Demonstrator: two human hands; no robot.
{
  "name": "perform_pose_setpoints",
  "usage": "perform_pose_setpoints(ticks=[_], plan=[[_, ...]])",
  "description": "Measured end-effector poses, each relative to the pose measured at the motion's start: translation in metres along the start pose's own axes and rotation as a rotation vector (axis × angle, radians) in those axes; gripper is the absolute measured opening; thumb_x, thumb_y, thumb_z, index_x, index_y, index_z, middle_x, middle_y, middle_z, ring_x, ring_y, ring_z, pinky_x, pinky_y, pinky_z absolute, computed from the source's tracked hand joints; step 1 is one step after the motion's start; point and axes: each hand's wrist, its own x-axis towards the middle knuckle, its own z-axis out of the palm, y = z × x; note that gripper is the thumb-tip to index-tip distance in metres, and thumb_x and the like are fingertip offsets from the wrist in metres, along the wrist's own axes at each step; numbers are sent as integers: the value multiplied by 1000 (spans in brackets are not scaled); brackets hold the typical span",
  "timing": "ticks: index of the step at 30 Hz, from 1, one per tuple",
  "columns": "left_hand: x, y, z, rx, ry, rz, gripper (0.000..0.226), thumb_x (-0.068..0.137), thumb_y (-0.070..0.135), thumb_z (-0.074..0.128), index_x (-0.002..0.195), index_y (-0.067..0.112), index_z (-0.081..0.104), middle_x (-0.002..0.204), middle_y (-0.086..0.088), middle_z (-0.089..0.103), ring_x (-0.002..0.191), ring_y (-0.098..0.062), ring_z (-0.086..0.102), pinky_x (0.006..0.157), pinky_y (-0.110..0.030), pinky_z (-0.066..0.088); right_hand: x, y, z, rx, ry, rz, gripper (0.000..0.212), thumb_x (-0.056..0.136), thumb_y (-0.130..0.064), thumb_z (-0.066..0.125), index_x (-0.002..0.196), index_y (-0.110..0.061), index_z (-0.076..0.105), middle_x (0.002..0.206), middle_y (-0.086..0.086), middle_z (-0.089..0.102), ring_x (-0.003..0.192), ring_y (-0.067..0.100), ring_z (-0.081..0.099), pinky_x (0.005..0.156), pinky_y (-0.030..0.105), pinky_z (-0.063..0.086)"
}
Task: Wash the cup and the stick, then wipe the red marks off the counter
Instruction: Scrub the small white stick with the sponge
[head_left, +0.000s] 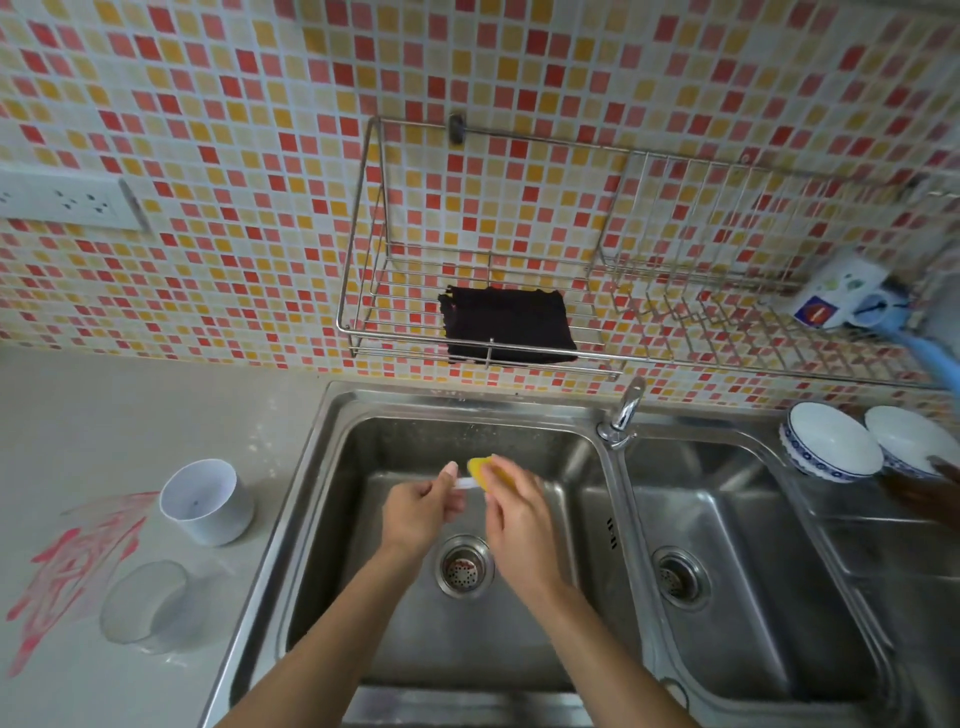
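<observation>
Two hands are held over the left basin of the sink. A thin white stick is pinched by the left hand, fingers curled round it. A yellow sponge is gripped by the right hand and pressed against the stick's far end. The white cup is set open end up on the bench, just left of the sink. Red marks are smeared farther left. A black cloth is laid in the wire rack behind the sink.
</observation>
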Motion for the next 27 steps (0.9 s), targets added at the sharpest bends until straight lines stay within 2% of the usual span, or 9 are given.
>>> perform_pose_setpoints(ticks=[3, 6, 9, 11, 14, 19, 22, 24, 27], plan=[[8, 6, -2, -28, 1, -3, 35, 91, 40, 63, 69, 15, 72, 74, -6, 75, 79, -21, 73, 85, -36, 58, 9, 4, -6, 2, 52, 173, 42, 87, 0, 62, 126, -17, 64, 127, 3, 60, 115, 20, 55, 103, 26, 40], [11, 12, -4, -15, -10, 0, 36, 92, 39, 61, 72, 12, 74, 77, -7, 75, 80, -20, 72, 81, -31, 58, 4, -14, 0, -16, 7, 79, 43, 87, -3, 63, 128, -15, 62, 129, 2, 59, 116, 17, 52, 103, 19, 37], [14, 11, -9, -37, -35, -53, 39, 94, 38, 60, 82, 5, 76, 78, -10, 75, 72, -13, 70, 70, -20, 57, 0, -25, 12, -1, -6, 13, 42, 85, -3, 64, 126, -12, 63, 126, 4, 59, 115, 17, 51, 104, 19, 36], [16, 11, -11, -27, -37, -82, 39, 93, 39, 60, 80, 6, 75, 74, -6, 74, 70, -13, 69, 74, -23, 56, 4, -20, 16, 1, 51, 111, 43, 85, -2, 64, 126, -15, 63, 125, 2, 60, 113, 17, 53, 103, 21, 39], [21, 12, -15, 10, -46, -85, 37, 91, 41, 62, 70, 12, 72, 72, -3, 73, 70, -13, 69, 81, -29, 57, 7, -18, 21, -2, 111, 276, 45, 84, -1, 64, 127, -16, 63, 123, 2, 61, 111, 20, 55, 99, 33, 46], [30, 14, -22, 42, -86, -91, 38, 90, 42, 63, 68, 14, 75, 65, 0, 74, 67, -11, 70, 82, -32, 58, -4, -41, 33, -27, 76, 102, 43, 85, -5, 65, 127, -13, 62, 126, 1, 59, 114, 19, 54, 100, 28, 45], [32, 12, -22, 110, -107, -44, 34, 89, 42, 65, 69, 15, 73, 71, 0, 74, 68, -10, 70, 85, -34, 58, 0, -26, 32, 11, 133, 254, 44, 87, -3, 61, 128, -16, 62, 126, 0, 59, 115, 19, 55, 101, 30, 45], [30, 11, -20, 189, -125, 14, 32, 88, 41, 66, 67, 18, 72, 72, 0, 74, 74, -13, 71, 86, -36, 57, -1, -20, 30, 20, 113, 308, 45, 86, -1, 60, 128, -16, 62, 125, -1, 59, 115, 19, 56, 102, 31, 45], [29, 11, -15, 329, -127, 86, 26, 87, 36, 69, 67, 20, 71, 71, 2, 72, 82, -20, 70, 83, -34, 54, -9, -11, 20, 28, 55, 323, 45, 81, 2, 62, 123, -13, 65, 122, 2, 62, 112, 20, 59, 103, 19, 39]])
